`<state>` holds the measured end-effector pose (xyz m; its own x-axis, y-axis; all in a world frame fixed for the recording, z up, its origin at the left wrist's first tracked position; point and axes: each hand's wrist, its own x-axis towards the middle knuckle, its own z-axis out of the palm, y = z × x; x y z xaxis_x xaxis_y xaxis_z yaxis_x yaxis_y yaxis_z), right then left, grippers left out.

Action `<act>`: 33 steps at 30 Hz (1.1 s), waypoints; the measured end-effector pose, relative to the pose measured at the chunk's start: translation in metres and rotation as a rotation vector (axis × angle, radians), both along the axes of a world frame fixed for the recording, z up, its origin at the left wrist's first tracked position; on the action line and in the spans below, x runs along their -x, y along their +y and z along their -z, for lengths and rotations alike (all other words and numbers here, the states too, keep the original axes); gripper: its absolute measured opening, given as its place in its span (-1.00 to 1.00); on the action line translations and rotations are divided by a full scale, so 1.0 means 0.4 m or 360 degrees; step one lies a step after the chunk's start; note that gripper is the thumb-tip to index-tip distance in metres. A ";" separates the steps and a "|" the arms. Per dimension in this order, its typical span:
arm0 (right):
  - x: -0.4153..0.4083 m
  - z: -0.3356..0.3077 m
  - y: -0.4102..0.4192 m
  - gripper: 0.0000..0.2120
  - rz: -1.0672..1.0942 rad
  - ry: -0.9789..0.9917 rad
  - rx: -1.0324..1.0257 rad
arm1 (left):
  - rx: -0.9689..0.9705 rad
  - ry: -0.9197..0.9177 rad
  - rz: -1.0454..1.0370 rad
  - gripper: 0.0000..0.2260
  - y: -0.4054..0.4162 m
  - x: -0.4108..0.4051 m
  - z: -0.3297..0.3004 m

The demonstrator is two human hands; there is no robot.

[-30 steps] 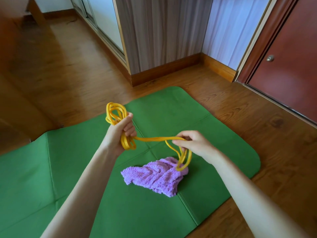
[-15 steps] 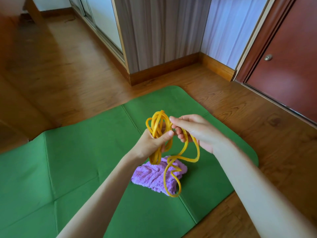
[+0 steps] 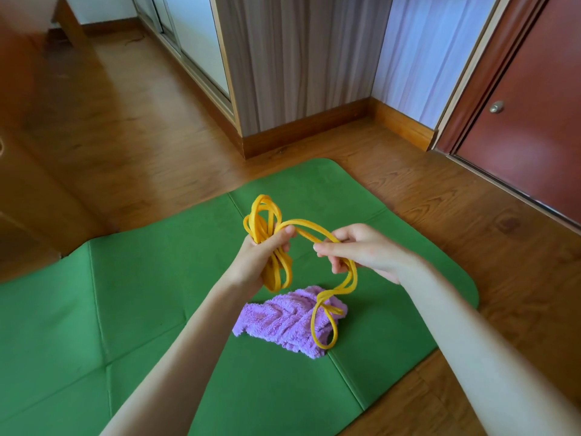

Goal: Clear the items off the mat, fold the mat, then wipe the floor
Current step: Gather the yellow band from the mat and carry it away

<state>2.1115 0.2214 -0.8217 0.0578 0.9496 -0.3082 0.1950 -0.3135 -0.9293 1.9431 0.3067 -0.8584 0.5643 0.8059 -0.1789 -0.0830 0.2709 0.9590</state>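
A green mat (image 3: 132, 297) with fold creases lies flat on the wooden floor. A crumpled purple cloth (image 3: 279, 322) rests on it near the right side. My left hand (image 3: 261, 256) is shut on a bundle of loops of a yellow rope (image 3: 264, 215), held above the mat. My right hand (image 3: 364, 250) pinches a free strand of the same rope just to the right. The rope's loose end hangs down and its last loop lies across the purple cloth.
Wooden floor (image 3: 471, 234) surrounds the mat. A wall corner with a wooden skirting (image 3: 301, 133) stands behind the mat. A red-brown door (image 3: 534, 114) is at the right. Sliding doors run along the back left.
My hands came together, then parted a little again. Another loop of rope has gone into my left hand. The hanging end has grown shorter and now trails on the cloth.
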 end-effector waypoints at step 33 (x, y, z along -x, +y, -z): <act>0.114 -0.011 0.010 -0.67 0.0320 -0.0917 -0.0489 | 0.0061 -0.0279 0.0447 -0.55 -0.046 -0.031 0.019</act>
